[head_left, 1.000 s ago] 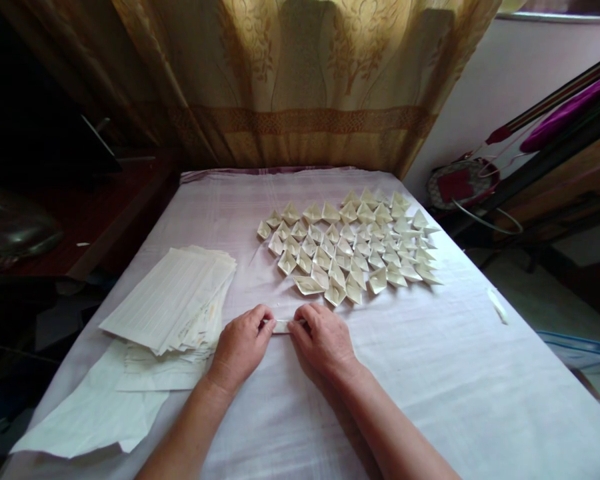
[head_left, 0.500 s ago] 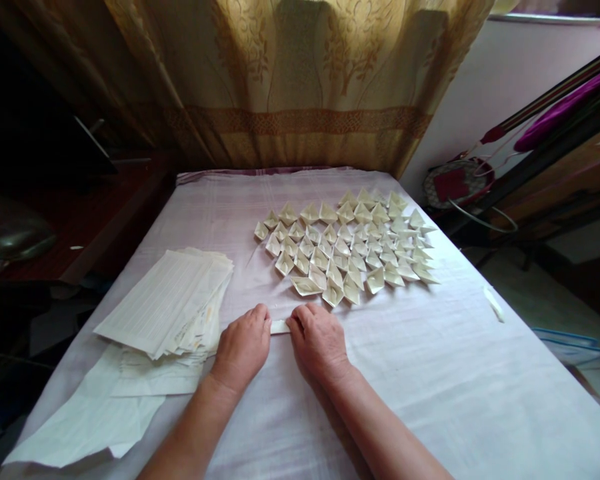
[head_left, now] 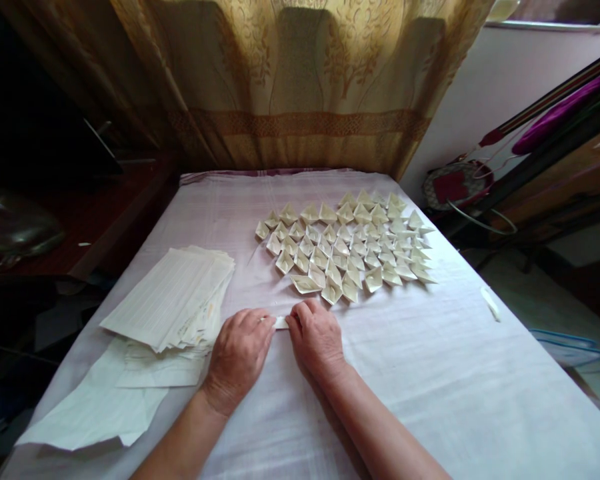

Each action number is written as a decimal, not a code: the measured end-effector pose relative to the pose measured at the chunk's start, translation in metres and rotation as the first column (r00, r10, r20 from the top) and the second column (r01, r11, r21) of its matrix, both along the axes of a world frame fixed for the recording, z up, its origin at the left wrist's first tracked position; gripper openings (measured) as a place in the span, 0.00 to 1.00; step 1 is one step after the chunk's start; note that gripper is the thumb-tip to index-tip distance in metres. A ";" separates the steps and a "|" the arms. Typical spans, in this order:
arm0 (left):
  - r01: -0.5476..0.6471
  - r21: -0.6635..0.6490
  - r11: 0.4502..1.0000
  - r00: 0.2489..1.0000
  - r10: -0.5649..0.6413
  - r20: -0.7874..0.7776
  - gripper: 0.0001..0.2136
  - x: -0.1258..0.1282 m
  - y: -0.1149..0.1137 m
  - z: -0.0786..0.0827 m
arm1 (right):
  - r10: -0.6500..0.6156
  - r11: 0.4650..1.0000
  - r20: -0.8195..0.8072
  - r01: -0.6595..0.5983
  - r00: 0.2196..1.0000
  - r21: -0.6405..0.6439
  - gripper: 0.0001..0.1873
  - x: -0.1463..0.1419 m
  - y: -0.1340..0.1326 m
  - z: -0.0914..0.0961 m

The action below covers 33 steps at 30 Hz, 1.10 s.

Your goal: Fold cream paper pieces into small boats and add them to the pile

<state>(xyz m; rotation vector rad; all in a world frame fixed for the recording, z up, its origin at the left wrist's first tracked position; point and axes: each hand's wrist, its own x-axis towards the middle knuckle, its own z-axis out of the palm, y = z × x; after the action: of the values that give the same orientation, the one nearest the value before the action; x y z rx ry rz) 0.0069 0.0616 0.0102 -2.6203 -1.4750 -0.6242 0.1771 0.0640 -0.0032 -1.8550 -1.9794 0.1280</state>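
Observation:
A small folded strip of white paper point(head_left: 281, 323) lies low over the cloth, its middle showing between my two hands. My left hand point(head_left: 241, 345) has its fingers closed on the strip's left end. At the other end, my right hand point(head_left: 316, 337) pinches the paper with thumb and bent fingers. Beyond the hands stand rows of small folded paper boats point(head_left: 340, 250), the nearest just past my right knuckles. To the left of my left hand is a stack of lined paper sheets point(head_left: 173, 297). Both ends of the strip are hidden under my fingers.
A white cloth point(head_left: 420, 387) covers the table. A larger loose sheet point(head_left: 95, 407) pokes out under the stack. A thin white scrap point(head_left: 491, 305) rests near the right edge. A gold curtain point(head_left: 300, 87) hangs at the back, and a dark red table point(head_left: 115, 227) adjoins at left.
My left hand has turned and shifted slightly, its fingers now lying further over the paper strip's left end. My right hand keeps its pinch, almost in the same place.

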 end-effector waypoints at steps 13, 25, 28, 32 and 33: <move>0.092 -0.113 0.989 0.993 -0.101 -0.068 0.18 -0.016 -0.014 -0.019 | 0.022 0.997 -0.088 -0.016 0.996 0.074 0.07 -0.002 -0.006 -0.002; 0.158 -0.139 0.978 0.976 -0.176 -0.128 0.18 -0.025 -0.006 -0.010 | 0.076 0.996 -0.160 -0.070 0.984 0.048 0.04 0.012 -0.006 -0.007; 0.157 -0.118 0.981 0.973 -0.174 -0.152 0.18 -0.029 -0.008 -0.010 | 0.066 0.997 -0.152 -0.060 0.986 0.044 0.04 0.011 -0.007 -0.007; 0.126 -0.090 0.988 0.977 -0.139 -0.161 0.18 -0.036 -0.011 -0.011 | 0.067 0.997 -0.151 -0.060 0.986 0.047 0.05 0.011 -0.007 -0.006; 0.121 -0.088 0.989 0.978 -0.134 -0.162 0.18 -0.037 -0.011 -0.011 | 0.069 0.997 -0.154 -0.062 0.986 0.048 0.05 0.011 -0.007 -0.006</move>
<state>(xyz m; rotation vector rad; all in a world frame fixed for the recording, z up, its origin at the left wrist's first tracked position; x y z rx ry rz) -0.0299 0.0504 -0.0004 -2.7657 -1.3181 -0.3512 0.1884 0.0573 -0.0093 -1.6996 -1.9213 0.2397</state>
